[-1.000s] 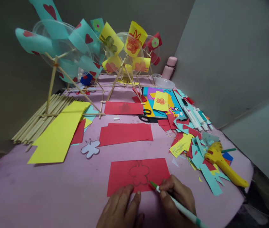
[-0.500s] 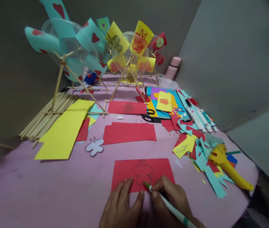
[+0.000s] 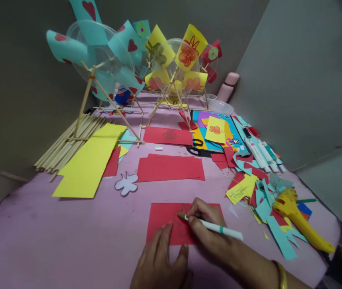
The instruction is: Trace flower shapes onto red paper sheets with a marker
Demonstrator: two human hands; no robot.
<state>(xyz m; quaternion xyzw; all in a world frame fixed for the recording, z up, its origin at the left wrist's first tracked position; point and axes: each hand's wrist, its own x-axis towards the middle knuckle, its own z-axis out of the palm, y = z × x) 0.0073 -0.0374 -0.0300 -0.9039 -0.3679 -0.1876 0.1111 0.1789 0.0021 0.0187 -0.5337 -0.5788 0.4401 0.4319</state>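
A red paper piece (image 3: 158,218) lies at the front of the table, with a butterfly outline drawn on it, partly covered by my fingers. My right hand (image 3: 211,228) grips a green marker (image 3: 223,229), its green tip on the upper left part of the outline. Flat on the paper's lower left edge rests my left hand (image 3: 160,259), fingers spread and holding nothing. Left of the paper is a white butterfly cutout (image 3: 126,184). Behind it, more red paper strips (image 3: 171,167) lie stacked.
Yellow sheets (image 3: 89,160) and wooden sticks (image 3: 68,144) lie left. Stick-framed wheels with turquoise (image 3: 68,47) and yellow paper (image 3: 191,47) stand behind. To the right are black scissors (image 3: 195,149), markers (image 3: 257,154), paper scraps (image 3: 261,200) and a yellow glue gun (image 3: 303,222).
My right hand has moved up the red paper, carrying the marker tip from the outline's bottom to its upper left. The marker now lies flatter. My left hand stays on the paper.
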